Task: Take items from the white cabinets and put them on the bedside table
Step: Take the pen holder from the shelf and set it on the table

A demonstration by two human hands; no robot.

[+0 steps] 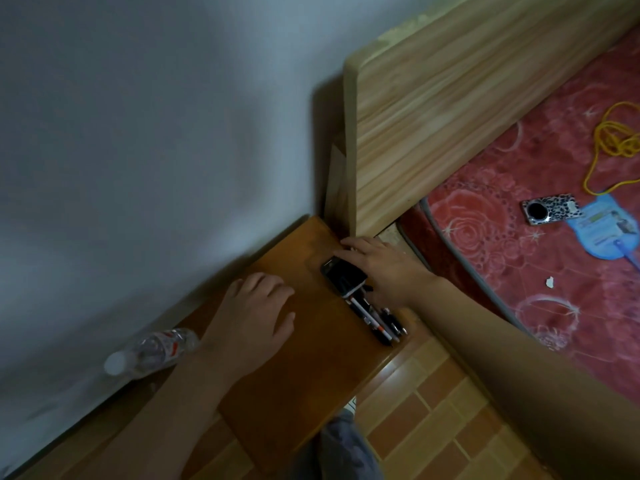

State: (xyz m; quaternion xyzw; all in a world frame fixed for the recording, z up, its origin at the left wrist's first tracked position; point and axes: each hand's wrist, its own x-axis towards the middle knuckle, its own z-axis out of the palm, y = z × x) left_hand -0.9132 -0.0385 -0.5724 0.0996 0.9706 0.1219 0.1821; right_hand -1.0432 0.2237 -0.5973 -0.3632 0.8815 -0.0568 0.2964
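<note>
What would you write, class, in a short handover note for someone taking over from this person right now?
Left hand: flat and open on the bedside table, holding nothing.
Right hand: resting against the black phone-like item near the headboard; whether it grips it is unclear.
Already on the table: that black item and a bunch of pens beside it. A plastic bottle lies at the wall side.
The white cabinets are out of view, so what remains to fetch cannot be told.

Both hands (254, 306) (384, 268) outstretched, palms down
</note>
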